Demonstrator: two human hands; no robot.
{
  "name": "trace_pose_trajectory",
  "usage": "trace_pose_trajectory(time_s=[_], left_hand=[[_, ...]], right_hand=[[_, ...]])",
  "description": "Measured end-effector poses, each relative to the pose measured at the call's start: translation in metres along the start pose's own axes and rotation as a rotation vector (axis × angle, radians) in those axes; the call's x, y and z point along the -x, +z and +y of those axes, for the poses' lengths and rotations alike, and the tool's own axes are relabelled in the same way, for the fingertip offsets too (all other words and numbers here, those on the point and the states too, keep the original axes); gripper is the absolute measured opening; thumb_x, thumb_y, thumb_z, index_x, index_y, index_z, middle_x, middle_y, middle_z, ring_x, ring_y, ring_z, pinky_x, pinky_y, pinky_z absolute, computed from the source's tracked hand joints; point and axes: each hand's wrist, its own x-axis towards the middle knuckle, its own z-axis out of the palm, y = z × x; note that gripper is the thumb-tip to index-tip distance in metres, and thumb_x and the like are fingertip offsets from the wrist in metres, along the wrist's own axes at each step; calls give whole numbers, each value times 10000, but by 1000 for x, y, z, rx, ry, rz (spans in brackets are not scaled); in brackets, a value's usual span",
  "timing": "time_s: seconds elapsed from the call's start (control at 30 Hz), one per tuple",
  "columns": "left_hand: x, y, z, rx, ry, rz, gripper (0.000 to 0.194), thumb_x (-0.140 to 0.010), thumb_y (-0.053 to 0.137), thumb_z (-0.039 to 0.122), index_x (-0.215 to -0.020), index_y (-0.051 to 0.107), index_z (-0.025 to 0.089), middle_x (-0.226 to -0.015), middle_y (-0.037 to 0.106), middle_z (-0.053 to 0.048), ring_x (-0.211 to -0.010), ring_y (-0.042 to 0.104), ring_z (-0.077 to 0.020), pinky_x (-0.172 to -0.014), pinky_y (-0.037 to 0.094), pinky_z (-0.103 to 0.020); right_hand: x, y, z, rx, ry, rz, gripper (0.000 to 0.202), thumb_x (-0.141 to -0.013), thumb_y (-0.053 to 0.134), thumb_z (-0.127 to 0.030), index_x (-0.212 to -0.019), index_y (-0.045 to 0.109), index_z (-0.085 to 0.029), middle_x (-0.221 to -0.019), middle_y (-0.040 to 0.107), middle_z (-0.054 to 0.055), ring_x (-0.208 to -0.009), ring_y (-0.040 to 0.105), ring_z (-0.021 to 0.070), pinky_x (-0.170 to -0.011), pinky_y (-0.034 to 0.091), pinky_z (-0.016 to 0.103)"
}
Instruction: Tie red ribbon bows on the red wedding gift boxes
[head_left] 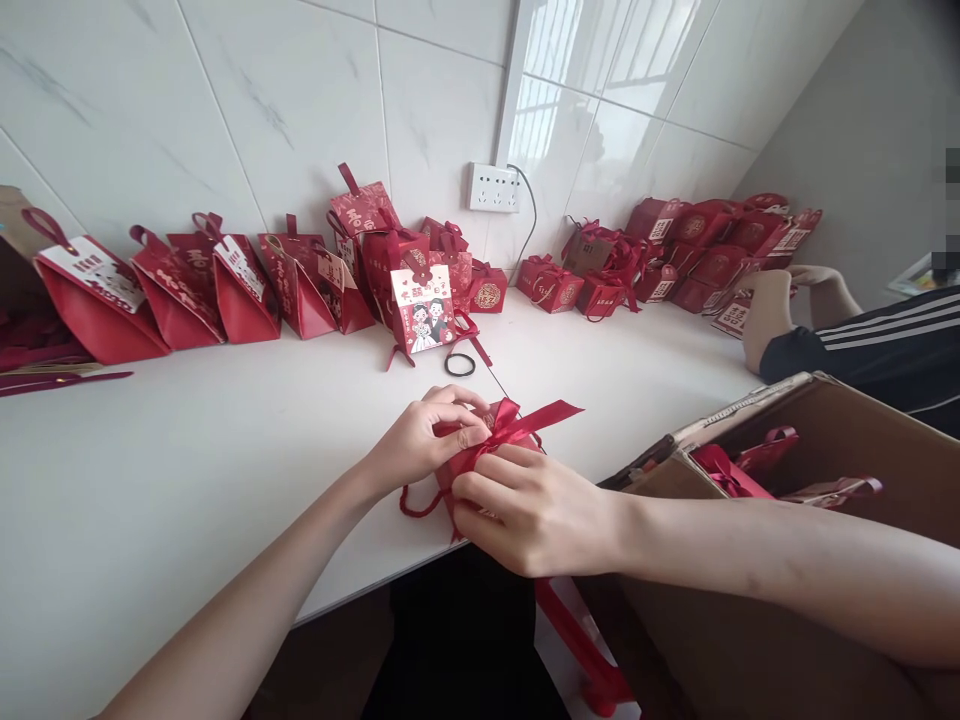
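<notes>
While left hand (427,440) pinches red ribbon (541,420), right hand (536,510) grasps it atop box (487,416)

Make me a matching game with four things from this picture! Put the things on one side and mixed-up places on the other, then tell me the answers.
Things:
1. Power strip
2. Round black band
3. Satin ribbon
4. Cardboard box

Places:
A. At the fingers of the left hand and right hand
B. Lying flat on the white tabletop
C. Next to the table, with red ribboned items inside
D. Up on the tiled wall

Right pairs: 1-D, 2-B, 3-A, 4-C
</notes>
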Motion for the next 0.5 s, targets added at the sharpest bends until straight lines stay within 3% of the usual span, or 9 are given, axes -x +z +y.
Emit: trace_pose_trajectory(time_s=[0.3, 0.5], left_hand=[[6, 11, 13, -112, 17, 89, 113, -736, 616, 316, -733, 608, 204, -1034, 591, -34, -1009, 552, -218, -929, 439, -360], [7, 15, 14, -39, -15, 99, 88, -739, 605, 272, -695, 624, 197, -1020, 597, -31, -991, 571, -195, -887, 472, -312]], right_hand=[[5, -13, 8, -82, -99, 82, 222, -843, 478, -87, -655, 584, -139, -600, 464, -2, -515, 389, 105, -482, 352, 250], [5, -14, 11, -142, -180, 95, 222, -829, 495, -79, -634, 584, -138, -565, 446, -14, -501, 400, 102, -452, 341, 241]])
